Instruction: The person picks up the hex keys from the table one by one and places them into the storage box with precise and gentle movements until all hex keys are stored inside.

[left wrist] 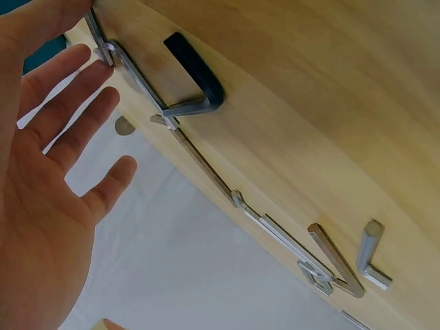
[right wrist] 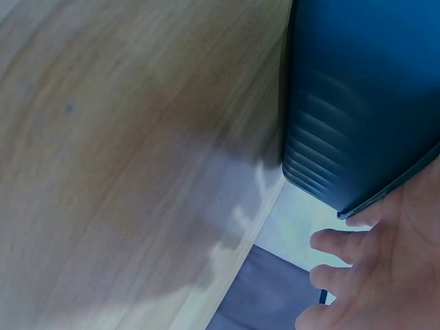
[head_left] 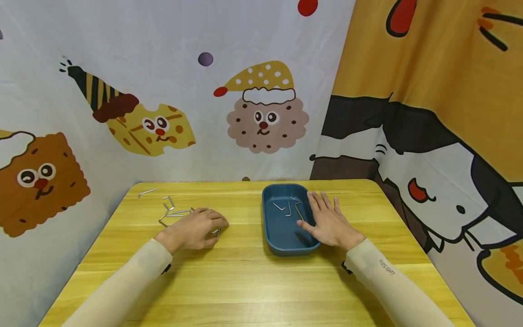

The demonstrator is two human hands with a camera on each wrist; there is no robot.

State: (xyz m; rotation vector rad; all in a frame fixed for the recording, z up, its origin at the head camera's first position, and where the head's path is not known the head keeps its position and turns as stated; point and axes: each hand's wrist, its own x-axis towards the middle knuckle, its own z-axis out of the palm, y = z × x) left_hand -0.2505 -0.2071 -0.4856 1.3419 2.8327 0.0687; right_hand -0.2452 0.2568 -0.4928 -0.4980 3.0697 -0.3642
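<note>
In the head view, my left hand [head_left: 198, 228] is low over the left of the table, fingers bent loosely downward. Silver L-shaped hex keys [head_left: 215, 231] lie by its thumb and fingertips. The left wrist view shows the left hand [left wrist: 51, 137] with its fingers spread apart, near a row of hex keys [left wrist: 141, 79]; a dark hex key [left wrist: 196, 72] is among them. My right hand [head_left: 328, 222] rests straight-fingered on the right rim of a blue tray [head_left: 286, 238], thumb reaching over the inside. Inside lie two silver hex keys [head_left: 289, 209] and a brass-coloured hex key [head_left: 299, 211].
More hex keys [head_left: 175, 215] lie beyond the left hand, and a single hex key [head_left: 147, 192] lies near the table's far left corner. The wooden table [head_left: 245, 281] ends at a printed curtain [head_left: 171, 45] behind and at the right.
</note>
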